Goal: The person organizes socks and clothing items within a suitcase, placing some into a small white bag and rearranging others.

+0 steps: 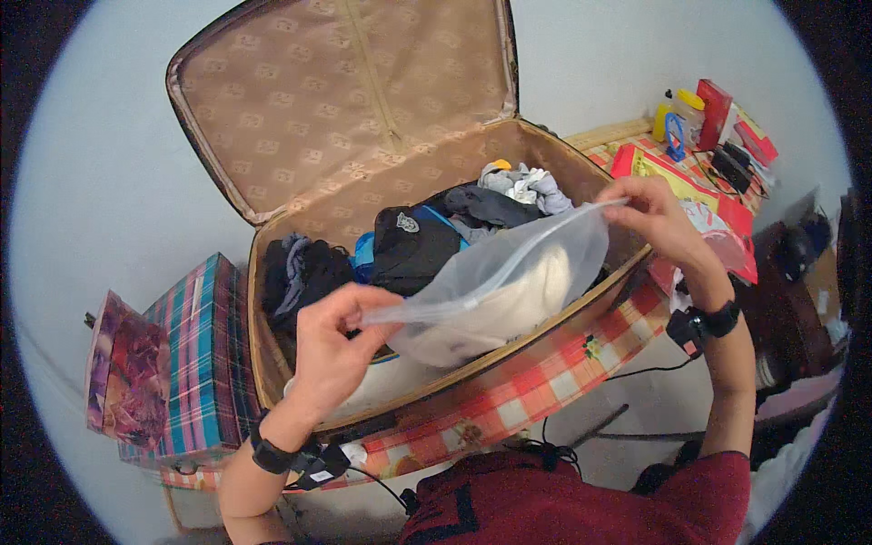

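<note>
Between my hands a clear plastic zip bag (427, 338) is stretched by its top edge, with a cream-coloured soft item (518, 304) inside it. My left hand (338, 338) pinches one top corner of the bag. The opposite corner is pinched by my right hand (656, 218), held higher and farther to the right. Both hands are above the front part of an open suitcase (318, 211). In the suitcase lie a black cloth item with a small emblem (413, 241), dark clothes (309, 277) on the left, and grey and white clothes (527, 186) at the back right.
The suitcase lid (300, 100) leans open against the wall. A plaid case (204, 363) and a purple patterned bag (127, 372) stand at the left. Red and yellow packages (668, 173), a yellow-lidded jar (690, 109) and cables occupy the right side of the checked tablecloth (545, 386).
</note>
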### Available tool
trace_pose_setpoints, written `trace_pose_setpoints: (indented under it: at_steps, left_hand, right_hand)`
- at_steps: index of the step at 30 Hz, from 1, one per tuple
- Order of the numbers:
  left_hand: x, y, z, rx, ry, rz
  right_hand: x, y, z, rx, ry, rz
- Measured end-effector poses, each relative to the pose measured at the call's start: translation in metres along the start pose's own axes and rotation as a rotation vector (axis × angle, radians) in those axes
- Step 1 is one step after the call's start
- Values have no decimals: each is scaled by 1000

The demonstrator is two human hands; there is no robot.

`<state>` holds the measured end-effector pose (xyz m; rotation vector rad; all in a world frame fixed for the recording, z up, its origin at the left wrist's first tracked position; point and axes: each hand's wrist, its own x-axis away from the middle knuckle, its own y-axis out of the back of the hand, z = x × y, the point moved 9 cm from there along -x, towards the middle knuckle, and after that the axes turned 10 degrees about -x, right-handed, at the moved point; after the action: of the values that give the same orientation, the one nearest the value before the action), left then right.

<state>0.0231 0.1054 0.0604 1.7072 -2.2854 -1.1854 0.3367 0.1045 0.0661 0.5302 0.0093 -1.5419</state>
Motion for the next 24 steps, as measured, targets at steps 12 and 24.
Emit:
trace_pose_setpoints:
  at_steps: [12, 24]
  left_hand:
    - [16, 2, -12, -104, -71, 3]
    - [19, 12, 3, 111, 25, -2]
  right_hand:
    - [40, -154, 97, 536, 826, 363]
    - [41, -169, 107, 798, 1091, 234]
